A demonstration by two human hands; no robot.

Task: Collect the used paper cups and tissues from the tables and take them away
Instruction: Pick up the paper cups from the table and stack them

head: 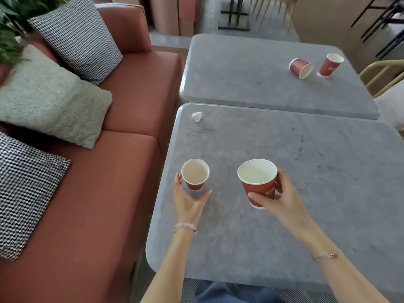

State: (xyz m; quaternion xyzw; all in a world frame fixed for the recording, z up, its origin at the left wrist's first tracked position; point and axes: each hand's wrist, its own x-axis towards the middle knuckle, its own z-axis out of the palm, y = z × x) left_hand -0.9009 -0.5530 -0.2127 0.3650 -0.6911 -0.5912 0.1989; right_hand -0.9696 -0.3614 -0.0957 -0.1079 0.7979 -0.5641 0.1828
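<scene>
Paper cup (pixel 259 182), red outside and white inside, is held over the near table (pixel 317 171) by the right hand (pixel 278 201), thumb and fingers curled round its wall; it looks empty to us. A second cup (pixel 195 174) stands upright near the table's left edge. The left hand (pixel 188 203) reaches for it, fingers and thumb spread wide on either side of its base, holding nothing; we cannot tell whether they touch it. Its inside is pale beige, whether stain or liquid we cannot tell. A crumpled white tissue (pixel 197 116) lies at the far left corner of the same table. On the far table (pixel 240 68), set against the near one, a tipped cup (pixel 300 68) lies on its side, mouth toward us, just beside an upright cup (pixel 330 64). We judge the collecting has barely begun: one cup in hand, the second about to be taken. The next move calls for closing the left hand round that cup and lifting it level in case it holds liquid, then perhaps nesting the two to free a hand for the tissue.
</scene>
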